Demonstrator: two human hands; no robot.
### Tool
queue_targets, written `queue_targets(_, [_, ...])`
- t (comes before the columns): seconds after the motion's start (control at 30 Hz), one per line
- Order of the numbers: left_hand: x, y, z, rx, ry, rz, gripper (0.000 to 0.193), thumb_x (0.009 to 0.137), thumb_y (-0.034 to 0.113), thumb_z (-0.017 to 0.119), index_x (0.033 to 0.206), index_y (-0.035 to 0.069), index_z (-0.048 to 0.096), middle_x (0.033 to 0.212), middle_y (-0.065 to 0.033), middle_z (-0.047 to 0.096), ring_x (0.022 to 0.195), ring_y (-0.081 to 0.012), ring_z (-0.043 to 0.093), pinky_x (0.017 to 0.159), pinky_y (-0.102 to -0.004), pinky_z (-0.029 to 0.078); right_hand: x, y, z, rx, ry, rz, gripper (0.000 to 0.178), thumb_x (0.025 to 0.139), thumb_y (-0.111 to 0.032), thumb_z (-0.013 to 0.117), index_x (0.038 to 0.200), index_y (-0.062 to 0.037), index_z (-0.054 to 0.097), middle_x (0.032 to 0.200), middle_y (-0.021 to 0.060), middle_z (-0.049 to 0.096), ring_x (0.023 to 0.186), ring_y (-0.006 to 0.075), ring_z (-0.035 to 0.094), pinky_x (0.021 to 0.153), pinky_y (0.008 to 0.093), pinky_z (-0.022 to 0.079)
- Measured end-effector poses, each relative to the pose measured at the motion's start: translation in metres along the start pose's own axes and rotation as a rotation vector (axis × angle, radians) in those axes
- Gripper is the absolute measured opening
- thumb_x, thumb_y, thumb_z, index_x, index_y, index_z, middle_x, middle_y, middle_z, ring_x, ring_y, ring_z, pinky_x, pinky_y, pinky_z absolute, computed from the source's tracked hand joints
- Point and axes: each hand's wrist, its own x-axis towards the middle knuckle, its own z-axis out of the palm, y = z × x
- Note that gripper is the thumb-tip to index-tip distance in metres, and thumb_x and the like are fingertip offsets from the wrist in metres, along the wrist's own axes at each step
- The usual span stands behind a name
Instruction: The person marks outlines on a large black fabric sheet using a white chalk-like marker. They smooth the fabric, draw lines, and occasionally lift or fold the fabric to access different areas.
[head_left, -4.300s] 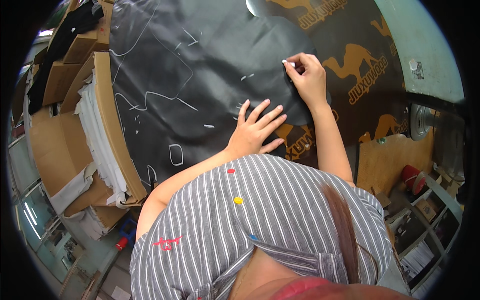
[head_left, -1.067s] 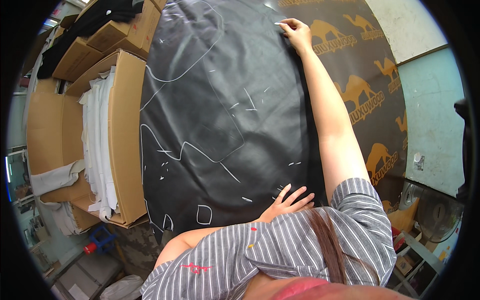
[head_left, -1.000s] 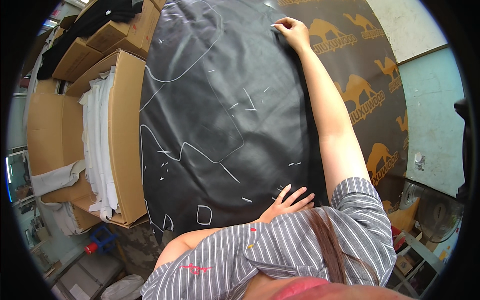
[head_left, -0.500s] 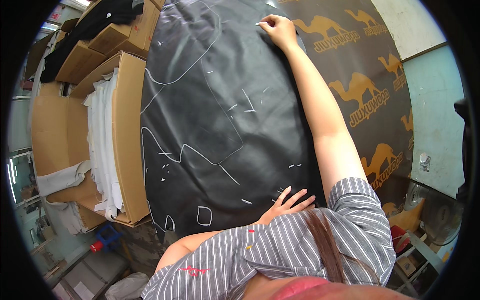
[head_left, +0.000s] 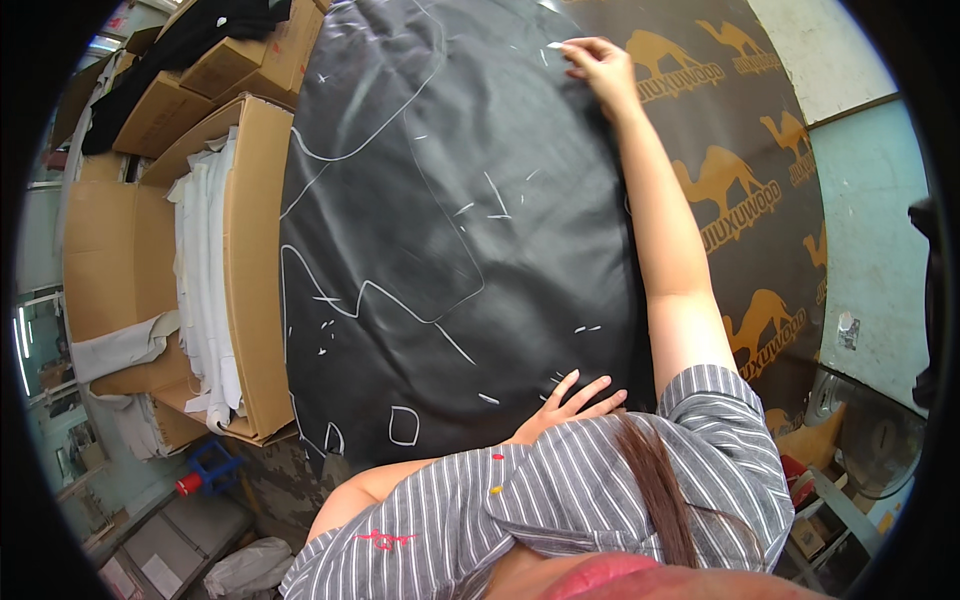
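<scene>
A large sheet of black leather (head_left: 390, 210) covers the tabletop. It bears white drawn outlines, short dashes and small closed shapes, and soft wrinkles run through it. At the far right part of the leather, my right hand (head_left: 608, 75) pinches a small white piece of chalk (head_left: 556, 45) between thumb and fingers. Short white marks lie just left of its tip. My left hand (head_left: 575, 398) rests on the near part of the leather, fingers spread and nothing held. Its wrist is partly hidden by my striped shirt.
On the right, a brown board printed with camels (head_left: 735, 185) lies beside the leather. An open cardboard box (head_left: 255, 290) stands along the left edge, with rolled pale sheets (head_left: 205, 280) inside. More boxes (head_left: 165, 118) and a black cloth (head_left: 175, 60) are behind it.
My right hand has moved right with the chalk, and short white marks now show where it was. The leather's right edge has shifted slightly right. My left hand stays in place.
</scene>
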Motion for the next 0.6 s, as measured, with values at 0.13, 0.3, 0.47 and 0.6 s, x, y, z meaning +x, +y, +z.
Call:
queue_targets(0.13, [0.002, 0.0, -0.003, 0.077, 0.014, -0.004, 0.054, 0.095, 0.04, 0.05, 0.146, 0.023, 0.051, 0.161, 0.0002, 0.034, 0.151, -0.0226, 0.024, 0.122, -0.0581, 0.016, -0.036, -0.016, 0.049, -0.459, -0.117, -0.175, 0.021, 0.082, -0.024, 0.076, 0.094, -0.0081, 0.077, 0.077, 0.0064, 0.072, 0.074, 0.0143, 0.069, 0.068, 0.0303, 0.053])
queue_targets(0.3, [0.0, -0.002, -0.001, 0.023, 0.03, 0.0, 0.052, 0.095, 0.04, 0.05, 0.143, 0.022, 0.054, 0.159, 0.0003, 0.036, 0.151, -0.0221, 0.024, 0.122, -0.0581, 0.017, -0.044, -0.022, 0.067, -0.462, -0.044, -0.222, 0.019, 0.081, -0.023, 0.074, 0.093, -0.0092, 0.077, 0.076, 0.0071, 0.071, 0.071, 0.0161, 0.068, 0.069, 0.0309, 0.052])
queue_targets(0.47, [0.0, -0.003, -0.001, 0.013, 0.026, 0.0, 0.057, 0.094, 0.044, 0.054, 0.148, 0.025, 0.049, 0.16, 0.0036, 0.036, 0.151, -0.0209, 0.025, 0.122, -0.0586, 0.018, -0.035, 0.003, 0.047, -0.049, 0.053, -0.085, 0.023, 0.085, -0.023, 0.076, 0.099, -0.0058, 0.076, 0.078, 0.0026, 0.072, 0.068, 0.0084, 0.062, 0.063, 0.0283, 0.051])
queue_targets(0.6, [0.0, -0.003, 0.001, -0.028, 0.029, -0.006, 0.056, 0.095, 0.043, 0.053, 0.147, 0.024, 0.05, 0.16, 0.0034, 0.036, 0.151, -0.021, 0.025, 0.123, -0.0581, 0.018, -0.047, -0.009, 0.054, -0.23, -0.072, -0.136, 0.02, 0.084, -0.023, 0.076, 0.096, -0.0061, 0.077, 0.075, 0.0002, 0.069, 0.066, 0.0076, 0.059, 0.063, 0.0252, 0.048])
